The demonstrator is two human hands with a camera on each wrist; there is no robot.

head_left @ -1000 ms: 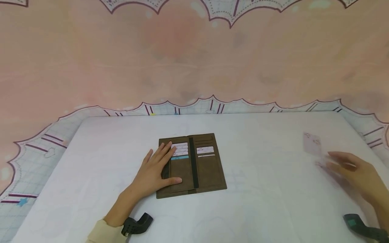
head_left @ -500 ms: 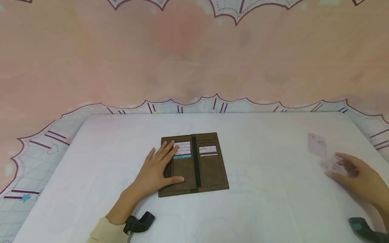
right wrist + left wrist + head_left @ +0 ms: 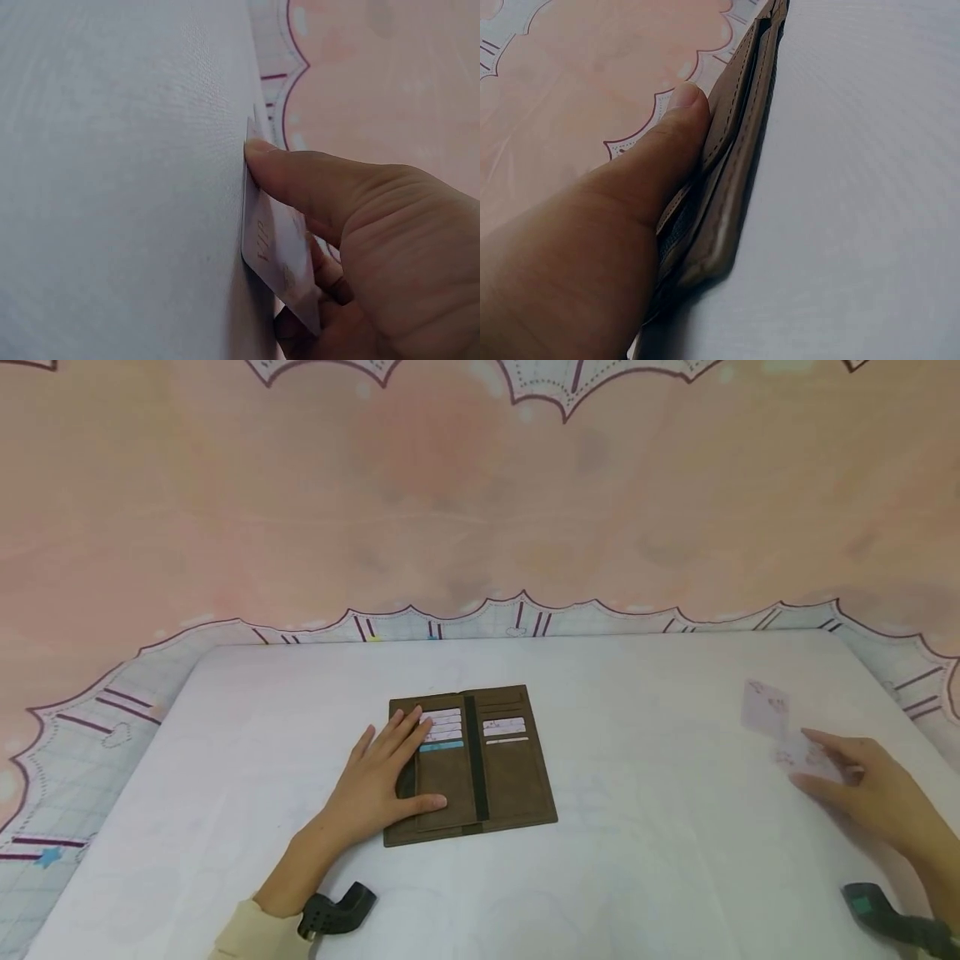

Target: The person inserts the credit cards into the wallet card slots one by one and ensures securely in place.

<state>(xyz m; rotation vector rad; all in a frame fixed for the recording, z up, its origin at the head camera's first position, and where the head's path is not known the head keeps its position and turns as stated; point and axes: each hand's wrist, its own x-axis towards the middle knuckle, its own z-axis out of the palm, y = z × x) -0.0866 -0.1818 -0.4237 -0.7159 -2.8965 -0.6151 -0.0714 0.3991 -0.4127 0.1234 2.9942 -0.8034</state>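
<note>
A brown bifold wallet (image 3: 521,785) lies spread on the white table, with pale cards (image 3: 442,724) and a blue-edged one in its left slots and more pale cards (image 3: 504,727) in the right. My left hand (image 3: 371,781) rests flat on the wallet's left half, fingers spread. In the left wrist view the thumb lies along the wallet's stitched edge (image 3: 735,172). Far to the right, my right hand (image 3: 873,785) pinches a pale pink card (image 3: 806,756) by its edges, between thumb and curled fingers. "VIP" is printed on this card (image 3: 274,240) in the right wrist view.
Another pale pink card (image 3: 765,707) lies just beyond the one in my right hand. The white table (image 3: 637,760) ends at a patterned peach cloth (image 3: 450,527) behind. Black camera mounts (image 3: 337,910) sit on both wrists.
My right hand has come down over the nearer card, and its thumb and fingers have closed on the edges. The left hand stays on the wallet. The head view has shifted slightly.
</note>
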